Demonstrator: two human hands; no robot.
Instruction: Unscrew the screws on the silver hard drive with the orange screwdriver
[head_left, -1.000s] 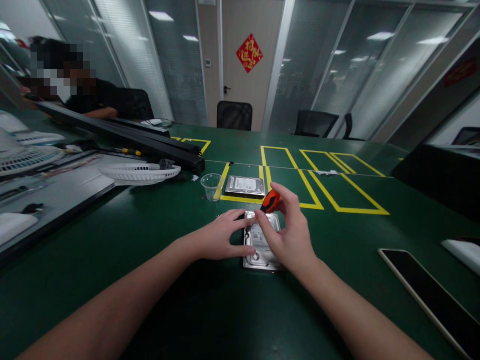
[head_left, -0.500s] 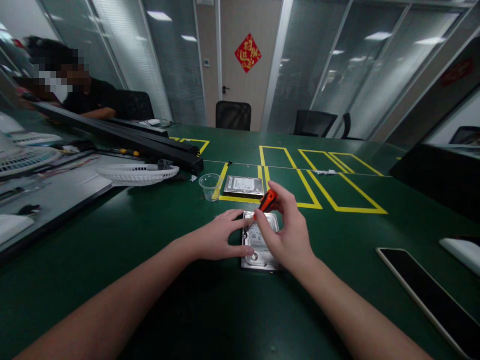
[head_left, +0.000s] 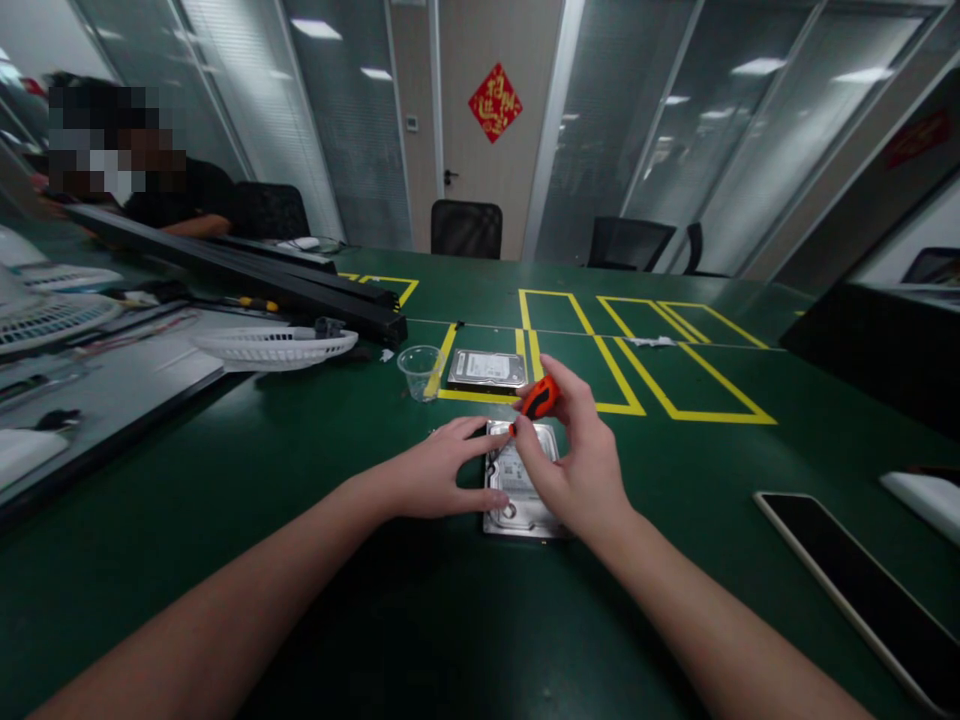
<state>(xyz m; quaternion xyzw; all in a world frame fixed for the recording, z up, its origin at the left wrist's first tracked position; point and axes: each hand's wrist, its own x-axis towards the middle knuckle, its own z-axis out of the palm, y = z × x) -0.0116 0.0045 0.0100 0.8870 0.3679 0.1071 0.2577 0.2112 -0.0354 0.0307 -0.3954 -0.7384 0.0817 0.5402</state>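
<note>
A silver hard drive (head_left: pixel 534 515) lies flat on the green table in front of me, its label partly covered by my hands. My left hand (head_left: pixel 439 470) rests at its left edge, fingers spread, thumb and index finger touching the top. In my right hand (head_left: pixel 581 455) is an orange and black screwdriver (head_left: pixel 541 398), pinched between thumb and fingers. Its shaft slants down to the left, toward the upper left part of the drive near my left index fingertip. Whether the tip sits in a screw is too small to tell.
Behind it are a second hard drive (head_left: pixel 489 370) within yellow tape and a clear plastic cup (head_left: pixel 421 373). A phone (head_left: pixel 847 580) lies at right. White fan grilles (head_left: pixel 277 347) and black bars (head_left: pixel 315 290) fill the left. A person (head_left: pixel 195 200) sits far left.
The screwdriver handle has turned slightly in my right hand, and its fingers have shifted a little. My left hand and the hard drive stay in place.
</note>
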